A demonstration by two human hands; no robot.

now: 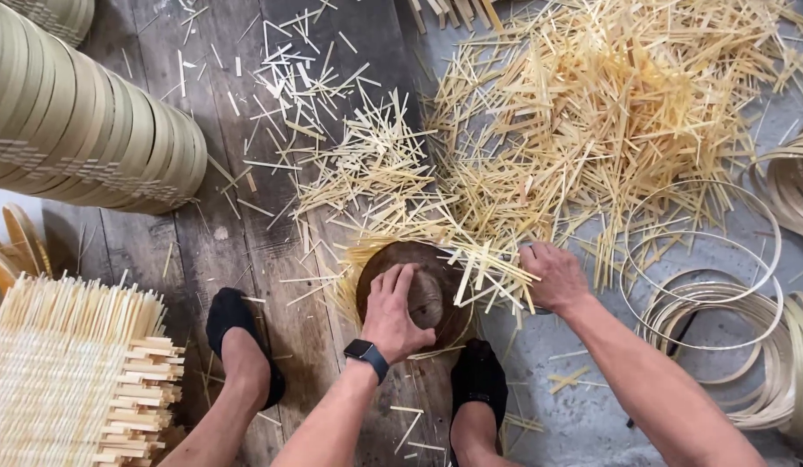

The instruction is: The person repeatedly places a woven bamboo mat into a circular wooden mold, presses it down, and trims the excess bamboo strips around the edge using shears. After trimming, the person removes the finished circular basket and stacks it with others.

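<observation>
A round brown block [423,290] sits on the floor between the person's feet, ringed by short bamboo strips [471,251] spilling from the large pile [609,104]. The left hand [393,316] lies flat on the block, fingers spread. The right hand [553,277], just beside it, grips a bunch of strips. Thin hoops [704,259] lie to the right.

Bare floor planks [246,251] at 9 o'clock of left hand [395,316]: open passage. Bamboo strip heap [592,112] blocks 12 to 2 o'clock. Stacked woven mats [73,380] block 8 o'clock, hoop stack [82,121] 10 o'clock. Coiled bamboo rings [721,303] crowd 3 o'clock of right hand [553,277].
</observation>
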